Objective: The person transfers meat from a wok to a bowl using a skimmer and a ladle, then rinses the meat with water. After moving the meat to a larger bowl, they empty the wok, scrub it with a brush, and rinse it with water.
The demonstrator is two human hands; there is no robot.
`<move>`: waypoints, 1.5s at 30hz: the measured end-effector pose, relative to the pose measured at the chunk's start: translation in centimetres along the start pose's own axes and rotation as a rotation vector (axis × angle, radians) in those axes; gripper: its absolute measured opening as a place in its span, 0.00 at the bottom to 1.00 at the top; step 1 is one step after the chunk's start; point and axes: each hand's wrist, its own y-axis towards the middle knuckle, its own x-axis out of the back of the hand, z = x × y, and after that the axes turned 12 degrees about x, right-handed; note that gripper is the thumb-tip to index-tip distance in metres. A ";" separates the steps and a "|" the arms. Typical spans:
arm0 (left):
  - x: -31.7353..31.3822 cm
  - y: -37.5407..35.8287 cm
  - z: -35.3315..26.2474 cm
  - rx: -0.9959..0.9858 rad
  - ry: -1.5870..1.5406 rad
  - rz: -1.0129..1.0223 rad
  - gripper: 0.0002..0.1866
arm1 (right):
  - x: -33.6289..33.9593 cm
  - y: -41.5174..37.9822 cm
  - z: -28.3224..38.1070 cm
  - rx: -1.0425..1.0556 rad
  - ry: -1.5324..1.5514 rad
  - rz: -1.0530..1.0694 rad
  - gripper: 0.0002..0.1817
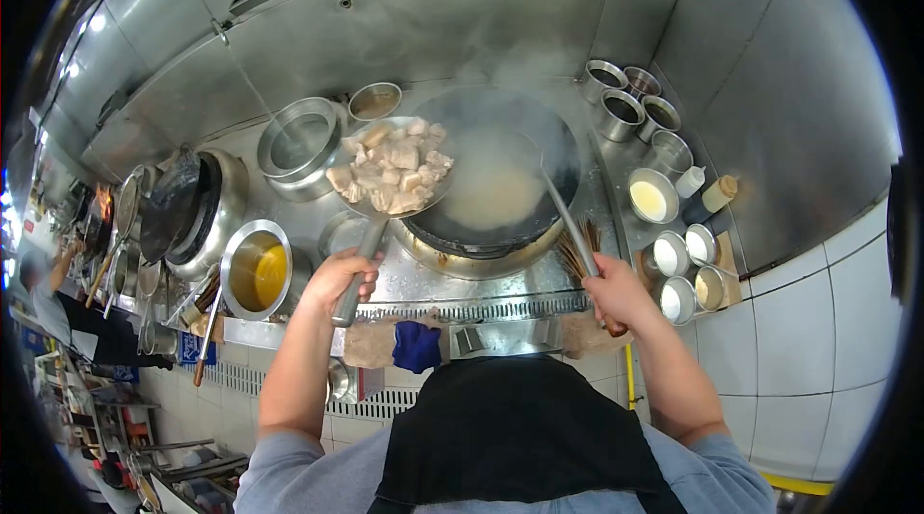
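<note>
My left hand is closed around the grey handle of a strainer. Pale chunks of meat are heaped in it, raised over the left side of a black wok. Cloudy, steaming liquid lies in the wok. In my right hand is a ladle, its long metal shaft reaching over the wok's right rim; steam blurs its far end. A bamboo brush lies beside the shaft, near my right hand.
To the left stand a metal pot of yellow liquid, stacked metal basins and another wok. Seasoning containers and bottles line the right side. A blue cloth hangs at the front edge. Another person works far left.
</note>
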 end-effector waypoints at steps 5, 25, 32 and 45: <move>1.7 -3.2 1.4 -0.019 -0.044 -0.057 0.16 | -2.1 0.2 -0.7 -0.101 0.503 0.105 0.04; 8.1 -5.9 12.2 0.028 -0.190 -0.199 0.15 | -6.0 -0.4 3.2 -0.259 0.897 0.320 0.16; 9.8 -3.5 13.8 0.028 -0.121 -0.189 0.15 | -2.3 -1.6 1.7 -0.071 0.193 0.217 0.13; 13.1 1.2 15.7 0.022 -0.112 -0.149 0.12 | -2.3 -3.9 1.7 -0.186 0.494 0.097 0.19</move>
